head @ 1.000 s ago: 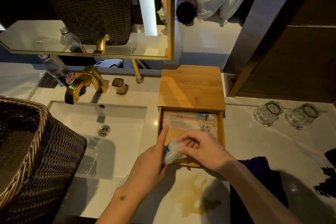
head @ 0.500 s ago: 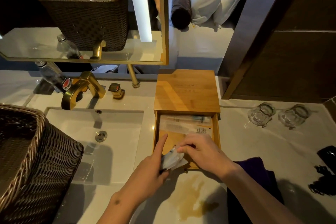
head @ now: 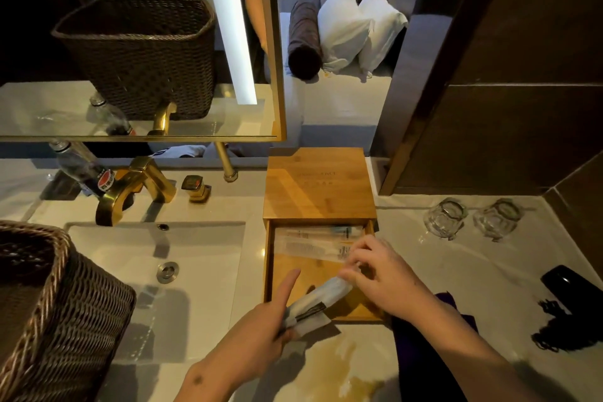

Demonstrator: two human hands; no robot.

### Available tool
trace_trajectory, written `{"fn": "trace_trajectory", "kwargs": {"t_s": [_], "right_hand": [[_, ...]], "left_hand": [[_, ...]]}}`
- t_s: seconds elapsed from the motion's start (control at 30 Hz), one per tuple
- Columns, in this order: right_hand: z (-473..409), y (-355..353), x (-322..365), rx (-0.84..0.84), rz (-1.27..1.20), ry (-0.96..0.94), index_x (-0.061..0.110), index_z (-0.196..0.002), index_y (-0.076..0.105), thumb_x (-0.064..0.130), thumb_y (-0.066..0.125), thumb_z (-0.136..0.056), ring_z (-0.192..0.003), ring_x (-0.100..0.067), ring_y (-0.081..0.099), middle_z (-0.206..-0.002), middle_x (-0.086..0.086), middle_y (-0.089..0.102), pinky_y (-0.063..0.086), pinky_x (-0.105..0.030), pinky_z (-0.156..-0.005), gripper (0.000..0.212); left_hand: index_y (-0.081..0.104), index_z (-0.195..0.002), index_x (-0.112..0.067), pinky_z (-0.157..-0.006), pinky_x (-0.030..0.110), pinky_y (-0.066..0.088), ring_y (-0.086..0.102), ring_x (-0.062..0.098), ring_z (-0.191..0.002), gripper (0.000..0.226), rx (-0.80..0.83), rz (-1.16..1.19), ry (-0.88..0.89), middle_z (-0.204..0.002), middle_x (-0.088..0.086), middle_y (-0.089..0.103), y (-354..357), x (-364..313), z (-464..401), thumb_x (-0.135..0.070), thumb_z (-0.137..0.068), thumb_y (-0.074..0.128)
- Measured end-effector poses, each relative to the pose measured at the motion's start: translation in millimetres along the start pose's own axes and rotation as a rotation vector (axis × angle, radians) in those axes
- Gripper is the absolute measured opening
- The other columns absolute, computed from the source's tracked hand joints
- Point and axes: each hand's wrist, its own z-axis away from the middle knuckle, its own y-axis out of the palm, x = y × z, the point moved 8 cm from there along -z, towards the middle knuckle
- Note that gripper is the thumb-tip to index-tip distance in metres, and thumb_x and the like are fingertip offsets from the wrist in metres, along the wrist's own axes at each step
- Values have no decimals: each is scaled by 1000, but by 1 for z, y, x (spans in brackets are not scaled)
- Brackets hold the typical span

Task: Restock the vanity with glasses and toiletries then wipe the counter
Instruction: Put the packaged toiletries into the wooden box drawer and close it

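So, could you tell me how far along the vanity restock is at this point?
Partly done. Two glasses already stand upside down on the counter, and wrapped toiletries lie at the back of the open wooden drawer. Both the left hand and right hand hold a packet over it. Wiping remains: a yellowish stain marks the counter.

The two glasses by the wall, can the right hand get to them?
Probably yes. The right hand pinches a packet, but only bare counter lies before the glasses.
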Motion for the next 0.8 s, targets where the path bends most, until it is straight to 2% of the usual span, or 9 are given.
{"fn": "trace_trajectory", "kwargs": {"t_s": [0.1,0.13,0.23,0.33,0.47,0.63,0.73,0.8], "right_hand": [[9,15,24,165,212,-154,46,-136,52,73,62,-79,-135,13,25,-141,35,39,25,-22,-110,64],[11,21,34,196,286,-224,45,-141,47,72,60,-81,-138,11,23,-145,32,40,20,-23,-113,67],[8,30,52,164,413,-381,42,-141,48,47,55,-97,-138,4,34,-143,24,52,18,-36,-122,45],[2,35,50,238,449,-380,41,-142,47,42,51,-100,-136,-1,41,-141,19,56,18,-43,-123,42],[2,49,50,346,489,-402,38,-143,46,48,51,-99,-132,-5,44,-137,16,58,21,-37,-118,45],[11,61,49,365,464,-440,29,-129,57,35,47,-103,-113,-8,54,-120,8,64,41,-31,-104,29],[8,58,35,402,378,-340,33,-120,61,37,46,-104,-106,-3,56,-112,13,66,44,-26,-98,23],[3,49,12,389,353,-202,39,-116,60,39,47,-103,-100,0,58,-107,16,65,50,-27,-92,19]], "left_hand": [[-19,-148,-54,-92,33,53,65,8,-92,98,-9,20,7,-105,-15,65,-3,-4,1,-23,-97,58],[-20,-148,-54,-95,34,52,65,8,-97,98,-8,26,16,-112,-14,66,-3,-6,0,-23,-97,59],[-21,-147,-55,-98,36,51,65,14,-103,100,-10,30,20,-117,-3,68,-2,-10,0,-25,-97,60],[-22,-144,-60,-91,40,54,67,18,-89,103,3,38,36,-107,5,69,0,-12,2,-26,-96,62],[-20,-143,-62,-87,39,55,66,18,-82,102,31,43,35,-95,2,68,1,-13,6,-26,-95,63],[-14,-151,-51,-78,27,50,62,10,-77,98,9,11,18,-86,-10,63,-1,-8,9,-25,-95,63],[-9,-152,-47,-83,33,53,64,13,-82,95,-13,-24,-17,-93,-4,67,-4,5,12,-23,-95,62],[-5,-152,-47,-87,33,55,66,11,-88,92,-52,0,-54,-100,-6,68,-10,18,16,-22,-94,62]]}}
